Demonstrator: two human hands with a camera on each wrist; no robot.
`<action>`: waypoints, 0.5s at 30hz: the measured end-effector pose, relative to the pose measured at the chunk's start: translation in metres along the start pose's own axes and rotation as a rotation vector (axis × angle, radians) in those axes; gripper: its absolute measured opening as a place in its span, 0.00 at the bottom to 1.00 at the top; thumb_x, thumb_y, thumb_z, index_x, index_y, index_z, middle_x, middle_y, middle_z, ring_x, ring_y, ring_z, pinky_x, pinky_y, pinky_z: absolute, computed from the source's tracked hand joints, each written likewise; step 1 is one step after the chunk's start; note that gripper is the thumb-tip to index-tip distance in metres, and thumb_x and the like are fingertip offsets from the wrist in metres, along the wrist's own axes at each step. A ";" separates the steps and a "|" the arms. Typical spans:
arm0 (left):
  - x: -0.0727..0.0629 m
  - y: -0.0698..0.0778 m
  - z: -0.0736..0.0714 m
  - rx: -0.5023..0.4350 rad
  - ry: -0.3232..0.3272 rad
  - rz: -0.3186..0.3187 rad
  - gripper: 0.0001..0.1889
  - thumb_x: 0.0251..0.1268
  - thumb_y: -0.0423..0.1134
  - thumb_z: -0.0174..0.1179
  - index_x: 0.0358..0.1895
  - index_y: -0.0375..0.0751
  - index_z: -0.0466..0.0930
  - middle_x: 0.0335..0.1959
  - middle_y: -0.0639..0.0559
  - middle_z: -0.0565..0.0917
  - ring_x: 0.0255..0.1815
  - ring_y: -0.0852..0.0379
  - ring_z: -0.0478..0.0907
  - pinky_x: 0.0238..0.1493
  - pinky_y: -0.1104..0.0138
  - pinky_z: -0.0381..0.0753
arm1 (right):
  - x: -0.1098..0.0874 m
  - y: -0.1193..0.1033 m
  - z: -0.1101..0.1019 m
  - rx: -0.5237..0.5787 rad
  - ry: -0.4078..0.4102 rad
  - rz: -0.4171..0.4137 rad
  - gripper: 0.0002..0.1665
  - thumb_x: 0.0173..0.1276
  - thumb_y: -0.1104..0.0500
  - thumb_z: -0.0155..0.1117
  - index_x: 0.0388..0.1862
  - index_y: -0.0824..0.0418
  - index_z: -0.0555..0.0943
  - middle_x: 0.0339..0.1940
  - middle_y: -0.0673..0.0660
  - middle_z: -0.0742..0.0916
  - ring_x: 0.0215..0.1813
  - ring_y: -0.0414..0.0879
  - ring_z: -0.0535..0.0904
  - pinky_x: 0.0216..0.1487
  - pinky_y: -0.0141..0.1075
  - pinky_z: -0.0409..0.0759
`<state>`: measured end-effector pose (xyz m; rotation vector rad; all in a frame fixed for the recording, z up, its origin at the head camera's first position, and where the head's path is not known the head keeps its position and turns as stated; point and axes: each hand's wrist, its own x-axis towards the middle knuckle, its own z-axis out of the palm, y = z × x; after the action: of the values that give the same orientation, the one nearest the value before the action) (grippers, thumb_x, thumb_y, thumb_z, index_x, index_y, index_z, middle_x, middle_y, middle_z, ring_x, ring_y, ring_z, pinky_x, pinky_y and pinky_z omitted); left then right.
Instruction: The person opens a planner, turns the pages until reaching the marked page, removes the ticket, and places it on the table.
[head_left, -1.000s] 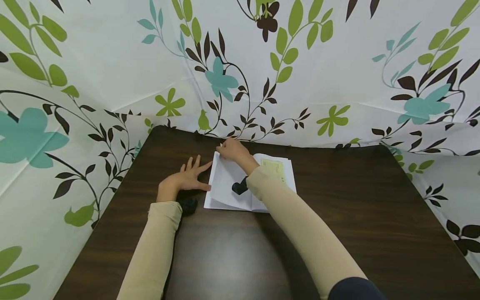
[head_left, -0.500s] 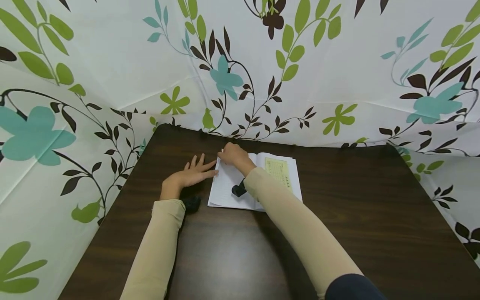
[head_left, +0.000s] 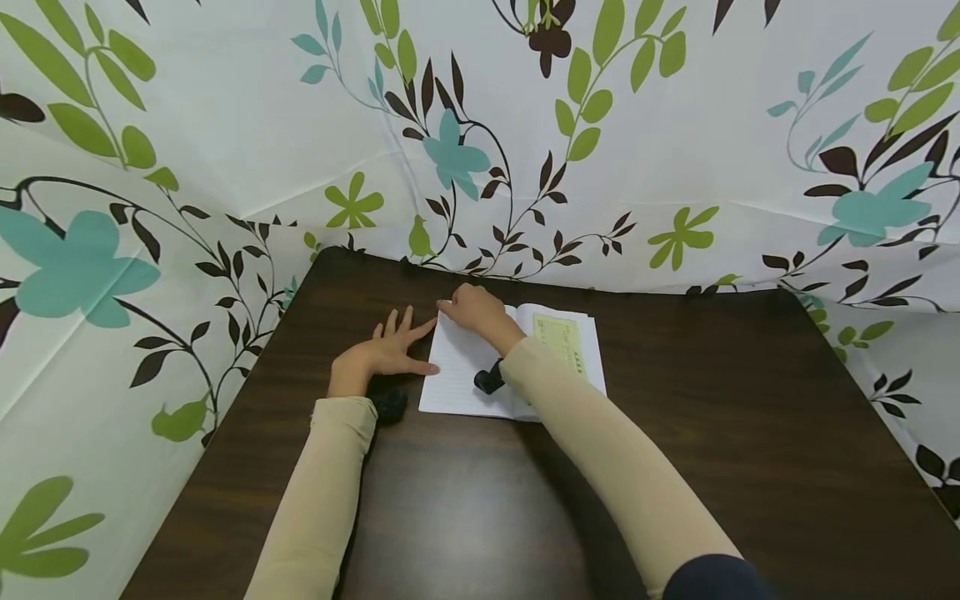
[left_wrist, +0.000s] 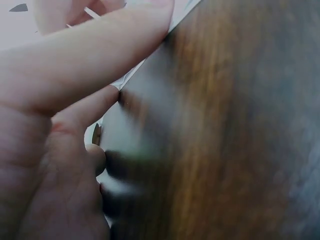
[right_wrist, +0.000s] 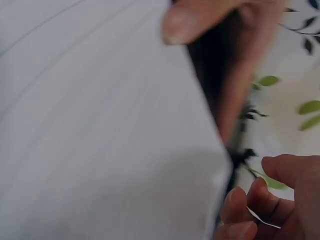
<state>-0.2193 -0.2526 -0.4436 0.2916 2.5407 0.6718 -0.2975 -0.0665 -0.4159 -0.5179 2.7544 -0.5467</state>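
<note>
An open notebook (head_left: pixel 461 367) with ruled white pages lies on the dark table. My left hand (head_left: pixel 378 354) is at its left edge, fingers spread, thumb and index finger touching the edge. In the right wrist view the left thumb (right_wrist: pixel 182 27) rests at the page's border. My right hand (head_left: pixel 480 312) is over the upper left corner, its fingers curled. Between those fingers the right wrist view shows a thin white edge (right_wrist: pixel 262 218) that looks like paper; most of it is hidden. A yellow-green printed slip (head_left: pixel 558 340) lies on the right page, partly behind the right sleeve.
The dark wood table (head_left: pixel 712 433) extends around the notebook. A white curtain (head_left: pixel 285 133) with a leaf and flower print stands along its back and sides. Black wrist cameras sit under both wrists, the right one (head_left: pixel 489 380) above the left page.
The left page, lifted and curled a second ago, now lies flatter with its ruled lines showing. The left thumb shifted on the edge. The right hand stays at the upper left corner.
</note>
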 end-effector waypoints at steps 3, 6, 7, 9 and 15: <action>0.001 -0.001 0.002 -0.005 0.000 -0.001 0.54 0.68 0.65 0.63 0.87 0.56 0.38 0.85 0.35 0.23 0.85 0.30 0.17 0.81 0.31 0.26 | -0.012 0.012 -0.018 0.059 0.028 -0.057 0.29 0.83 0.41 0.52 0.34 0.61 0.86 0.28 0.55 0.90 0.25 0.42 0.77 0.27 0.34 0.71; 0.003 -0.003 0.003 -0.007 -0.001 0.002 0.55 0.67 0.66 0.63 0.87 0.56 0.38 0.85 0.34 0.23 0.85 0.29 0.17 0.81 0.30 0.27 | -0.026 0.030 -0.037 0.140 0.054 -0.100 0.26 0.83 0.43 0.54 0.31 0.60 0.83 0.32 0.57 0.90 0.25 0.43 0.74 0.27 0.34 0.70; 0.003 -0.003 0.003 -0.006 0.000 0.006 0.55 0.67 0.66 0.63 0.87 0.55 0.38 0.85 0.34 0.23 0.85 0.29 0.17 0.80 0.30 0.27 | -0.032 0.038 -0.043 0.161 0.067 -0.108 0.26 0.83 0.44 0.54 0.30 0.60 0.82 0.32 0.56 0.90 0.25 0.44 0.73 0.28 0.35 0.70; 0.005 -0.003 0.002 -0.003 0.004 0.018 0.55 0.67 0.66 0.63 0.87 0.55 0.38 0.85 0.34 0.23 0.85 0.29 0.17 0.80 0.30 0.26 | -0.043 0.055 -0.053 0.199 0.094 -0.112 0.25 0.83 0.45 0.54 0.31 0.61 0.81 0.32 0.56 0.89 0.26 0.44 0.72 0.29 0.35 0.69; 0.004 -0.006 0.000 -0.009 0.011 0.043 0.56 0.66 0.66 0.64 0.87 0.55 0.38 0.85 0.33 0.22 0.84 0.27 0.16 0.79 0.29 0.25 | -0.075 0.114 -0.074 0.280 0.143 -0.029 0.26 0.84 0.45 0.51 0.41 0.65 0.84 0.35 0.60 0.88 0.24 0.45 0.70 0.28 0.37 0.70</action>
<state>-0.2229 -0.2563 -0.4487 0.3420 2.5476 0.7023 -0.2884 0.0852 -0.3820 -0.4683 2.7393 -0.9928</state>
